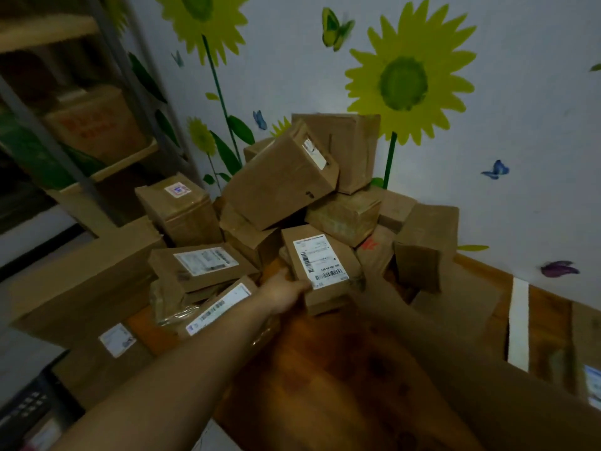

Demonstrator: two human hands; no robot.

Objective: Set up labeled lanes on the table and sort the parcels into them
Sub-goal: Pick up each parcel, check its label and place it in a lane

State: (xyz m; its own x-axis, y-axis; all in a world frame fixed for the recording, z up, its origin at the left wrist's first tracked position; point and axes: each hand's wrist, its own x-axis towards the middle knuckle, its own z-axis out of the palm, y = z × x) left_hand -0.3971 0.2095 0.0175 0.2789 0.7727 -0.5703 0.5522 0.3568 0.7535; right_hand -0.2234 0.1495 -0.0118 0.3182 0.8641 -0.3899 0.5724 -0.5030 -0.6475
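Note:
A heap of brown cardboard parcels [279, 180] is piled on the wooden table [318, 369] against the wall. My left hand [284, 289] reaches in from the lower left and grips the lower left edge of a small parcel with a white shipping label [320, 260] at the front of the heap. My right hand [369, 286] comes in from the lower right to that parcel's right side. It is heavily blurred, so its grip is unclear. A white tape strip [518, 323] lies across the table on the right.
Flat labelled parcels [201, 265] lie to the left of my arm, and a large box [84, 281] hangs over the table's left edge. Another labelled parcel [590, 379] sits at the far right. A metal shelf with boxes [94, 125] stands on the left.

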